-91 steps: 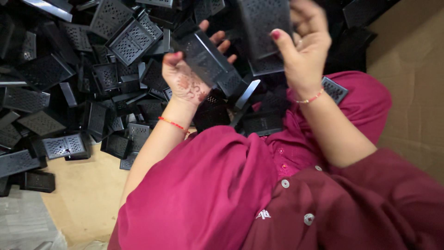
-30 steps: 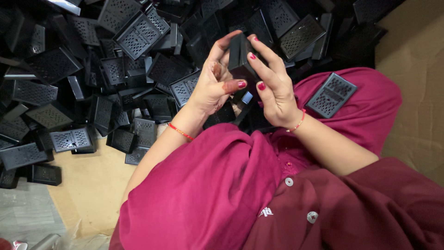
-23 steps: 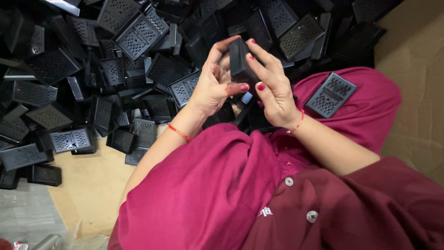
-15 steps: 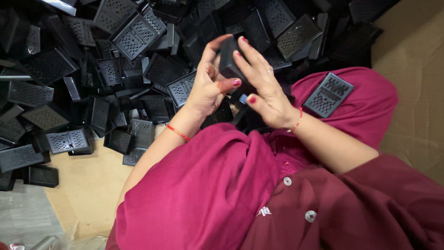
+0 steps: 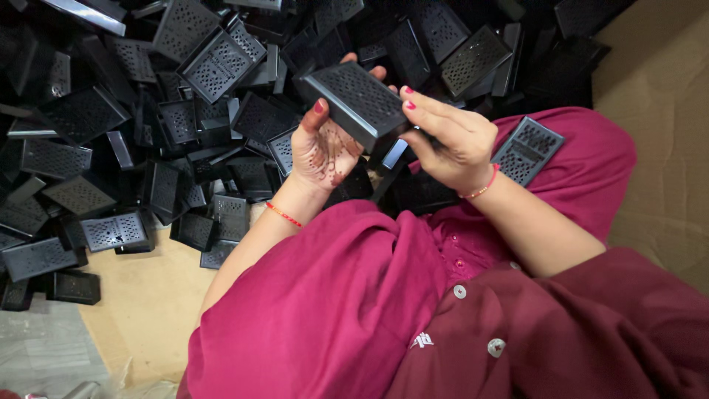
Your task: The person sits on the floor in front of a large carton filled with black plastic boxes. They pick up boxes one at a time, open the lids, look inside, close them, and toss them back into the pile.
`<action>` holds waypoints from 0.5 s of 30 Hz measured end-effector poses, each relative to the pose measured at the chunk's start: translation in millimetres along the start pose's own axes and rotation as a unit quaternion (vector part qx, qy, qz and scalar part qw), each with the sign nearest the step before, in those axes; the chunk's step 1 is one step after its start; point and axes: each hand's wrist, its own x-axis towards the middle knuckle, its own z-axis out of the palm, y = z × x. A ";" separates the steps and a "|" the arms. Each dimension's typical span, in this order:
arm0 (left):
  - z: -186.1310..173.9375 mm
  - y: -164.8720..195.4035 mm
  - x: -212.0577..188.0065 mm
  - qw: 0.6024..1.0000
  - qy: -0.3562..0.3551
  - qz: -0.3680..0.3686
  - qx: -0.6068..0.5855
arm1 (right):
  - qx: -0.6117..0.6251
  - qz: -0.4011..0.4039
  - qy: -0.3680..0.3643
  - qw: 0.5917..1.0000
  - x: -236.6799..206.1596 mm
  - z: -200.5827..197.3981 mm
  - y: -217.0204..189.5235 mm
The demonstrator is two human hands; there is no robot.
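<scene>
Left hand [image 5: 325,148]: palm up, fingers curled round the near end of a black perforated plastic housing [image 5: 354,100], thumb along its left edge; clamped on it from below.
Right hand [image 5: 450,140]: fingertips [image 5: 413,103] pressed against the right end of the same housing, thumb tucked beneath; pinching it from the opposite side.
Housing in hand: rectangular, box-like, grid of small holes on its top face; held tilted, lifted above the pile and in front of the lap, gripped at both ends.
Strip beneath: a pale bluish strip [image 5: 395,154] showing just under the housing between the two hands; cannot tell whether a separate part or a piece of the housing.
Pile [image 5: 170,96]: many like black perforated housings and covers heaped on the floor, spreading across the left and top of the view, lying at all angles.
Loose cover [image 5: 528,150]: one flat perforated piece resting on the magenta cloth [image 5: 332,310] over the right knee, just beside the right wrist.
Cardboard [image 5: 657,111]: brown sheet at the right edge, behind the knee; more of it bare at lower left, under the pile's rim.
Step in hand: judged as checking or pressing together a single housing held between both hands.
Next move calls for: steady, even pressure at both ends, a firm hold underneath so the piece does not twist or slip.
</scene>
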 end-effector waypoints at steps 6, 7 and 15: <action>-16.0 -6.5 -1.1 0.996 -0.012 0.001 0.083 | -0.010 0.010 -0.009 1.000 -8.4 0.3 -1.8; -23.0 -8.5 0.4 0.987 0.018 0.025 0.157 | -0.005 0.040 -0.012 0.999 -12.2 0.1 -0.8; -64.6 -18.7 10.8 0.825 0.132 0.177 0.521 | 0.379 0.284 0.011 0.880 -10.6 -4.0 0.5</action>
